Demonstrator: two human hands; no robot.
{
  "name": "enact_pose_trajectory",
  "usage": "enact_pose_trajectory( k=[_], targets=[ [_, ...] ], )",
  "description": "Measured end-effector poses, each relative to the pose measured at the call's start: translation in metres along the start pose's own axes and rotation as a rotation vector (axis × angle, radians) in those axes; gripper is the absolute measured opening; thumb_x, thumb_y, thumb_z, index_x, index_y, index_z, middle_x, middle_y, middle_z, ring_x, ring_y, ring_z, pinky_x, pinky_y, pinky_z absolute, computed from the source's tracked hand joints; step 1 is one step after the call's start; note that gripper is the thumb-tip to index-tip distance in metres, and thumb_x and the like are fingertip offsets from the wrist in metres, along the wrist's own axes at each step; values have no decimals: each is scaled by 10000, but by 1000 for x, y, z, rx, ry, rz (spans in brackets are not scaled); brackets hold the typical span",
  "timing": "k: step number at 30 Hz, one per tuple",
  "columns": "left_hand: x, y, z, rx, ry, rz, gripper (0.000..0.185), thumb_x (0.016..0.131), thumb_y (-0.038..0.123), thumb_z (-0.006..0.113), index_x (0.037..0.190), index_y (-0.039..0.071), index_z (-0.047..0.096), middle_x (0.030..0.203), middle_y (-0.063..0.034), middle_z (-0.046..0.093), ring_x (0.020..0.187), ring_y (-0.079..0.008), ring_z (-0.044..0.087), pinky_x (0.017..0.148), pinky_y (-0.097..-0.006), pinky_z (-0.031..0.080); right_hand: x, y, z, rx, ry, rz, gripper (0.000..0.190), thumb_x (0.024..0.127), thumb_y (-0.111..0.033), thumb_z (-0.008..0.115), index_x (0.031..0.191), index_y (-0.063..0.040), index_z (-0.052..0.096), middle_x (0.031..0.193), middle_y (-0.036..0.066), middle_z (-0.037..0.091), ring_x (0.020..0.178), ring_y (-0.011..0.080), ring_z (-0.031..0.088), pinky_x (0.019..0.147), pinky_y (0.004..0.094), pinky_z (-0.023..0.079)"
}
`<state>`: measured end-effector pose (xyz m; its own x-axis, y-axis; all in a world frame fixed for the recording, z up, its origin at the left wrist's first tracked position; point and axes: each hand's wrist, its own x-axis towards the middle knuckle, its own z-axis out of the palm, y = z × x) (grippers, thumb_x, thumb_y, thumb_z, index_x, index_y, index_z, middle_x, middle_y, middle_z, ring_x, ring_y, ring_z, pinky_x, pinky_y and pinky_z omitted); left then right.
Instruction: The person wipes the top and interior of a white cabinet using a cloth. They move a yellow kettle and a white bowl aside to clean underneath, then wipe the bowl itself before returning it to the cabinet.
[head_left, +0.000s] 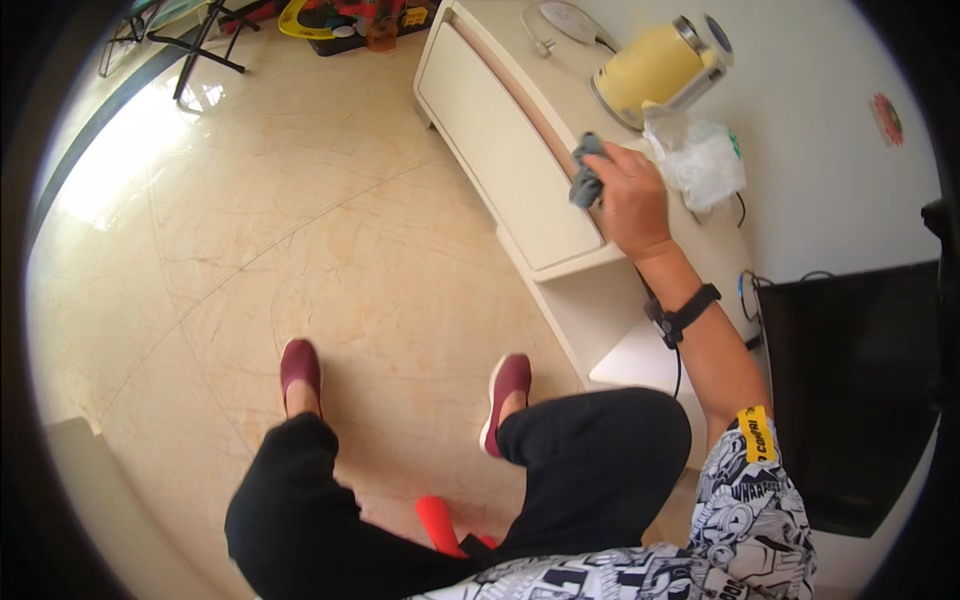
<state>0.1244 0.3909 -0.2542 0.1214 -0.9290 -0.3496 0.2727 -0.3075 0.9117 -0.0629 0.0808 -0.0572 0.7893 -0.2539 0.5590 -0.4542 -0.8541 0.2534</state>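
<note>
My right hand (636, 199) grips a bunched grey cloth (586, 172) over the upper edge of a drawer front (510, 142). That drawer belongs to a cream-coloured cabinet (551, 276) on my right. Just beyond the hand, on the cabinet top, is a white plastic bag (697, 161). A yellow electric kettle (654, 67) stands behind the bag. Black straps with a small device (667, 322) circle my right wrist. My left hand is out of view.
A white kettle base or charger with a plug (568, 21) lies at the cabinet's far end. A dark television screen (847, 397) is at the right. Toys (360, 22) and a black folding stand (202, 56) are on the far floor. A red object (437, 525) lies between my legs.
</note>
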Motion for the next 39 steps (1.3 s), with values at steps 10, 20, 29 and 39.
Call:
enact_pose_trajectory(
  k=[10,20,29,39],
  targets=[
    [-41,-12,21,-39,18,42,517,995,274,634,1441,27,549,1265,-139,694,1132,-248,667,938,-391,543,27,-77,-36,11,-319,37,276,913,-155,678,1159,-29,675,1013,166,670,936,397,650,842,492,506],
    [-58,-30,4,-96,-12,-37,508,995,231,634,1446,20,537,1264,-149,695,1133,-265,674,945,-402,544,19,-85,-41,120,-349,-145,287,826,-151,718,1079,-39,641,980,148,592,933,347,606,853,466,469],
    [-133,-87,-5,-118,23,-259,502,995,193,635,1451,14,526,1263,-159,696,1134,-280,681,952,-413,545,-13,-44,-23,132,-205,-17,165,832,-135,672,972,-73,611,951,116,582,925,314,603,897,447,459],
    [-263,-192,-33,-168,260,-421,498,995,150,635,1457,7,514,1263,-170,697,1134,-296,688,959,-424,546,-18,-10,37,457,-183,117,294,885,-71,577,1172,-39,632,992,164,652,949,401,644,841,472,521]
  ],
)
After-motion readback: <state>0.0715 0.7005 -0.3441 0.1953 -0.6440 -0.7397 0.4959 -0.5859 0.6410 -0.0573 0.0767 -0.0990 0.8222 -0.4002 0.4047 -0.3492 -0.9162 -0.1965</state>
